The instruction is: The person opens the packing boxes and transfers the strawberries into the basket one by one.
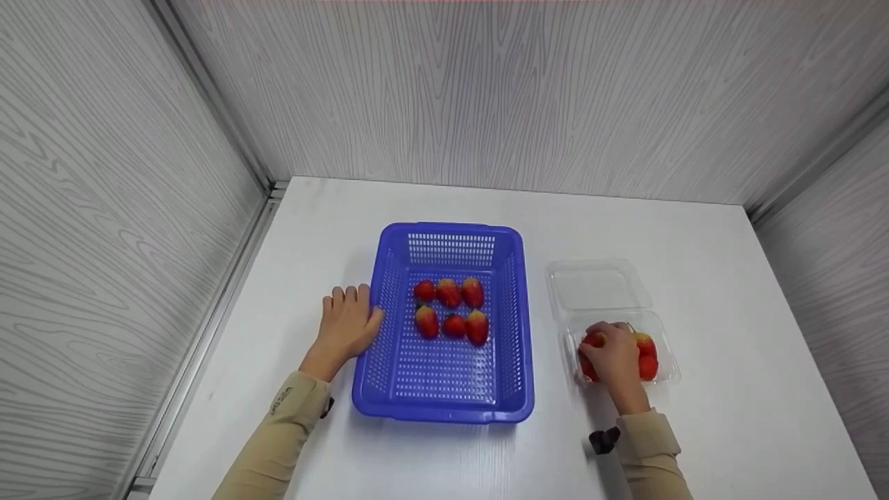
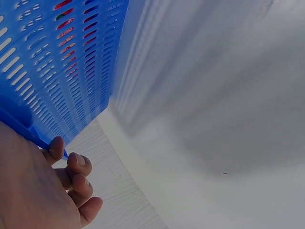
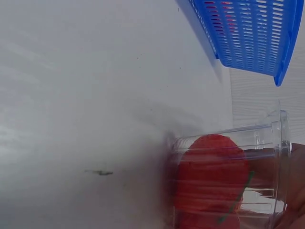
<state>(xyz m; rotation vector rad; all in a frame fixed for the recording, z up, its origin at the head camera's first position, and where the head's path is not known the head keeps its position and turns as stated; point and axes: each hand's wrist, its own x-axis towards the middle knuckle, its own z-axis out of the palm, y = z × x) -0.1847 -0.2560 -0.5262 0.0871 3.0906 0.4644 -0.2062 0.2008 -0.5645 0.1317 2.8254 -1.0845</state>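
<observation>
A blue perforated plastic basket (image 1: 444, 413) holds two rows of red strawberries (image 1: 449, 293), some yellowish at one end. My left hand (image 1: 345, 324) holds the basket's left rim, thumb at the edge; in the left wrist view its fingers (image 2: 82, 186) curl just outside the rim. To the right lies a clear plastic box (image 1: 667, 333) with its lid (image 1: 594, 286) folded back. My right hand (image 1: 615, 353) reaches into it, fingers bent around a strawberry (image 1: 593, 339) and partly hiding it. More strawberries (image 1: 646, 355) lie beside the hand. Through the box wall the right wrist view shows red fruit (image 3: 212, 171).
The white table (image 1: 444, 458) carries the basket and the box, with a gap between them. Pale wood-grain panels (image 1: 444, 90) stand behind and on both sides. A dark device (image 1: 604, 440) is strapped at my right wrist.
</observation>
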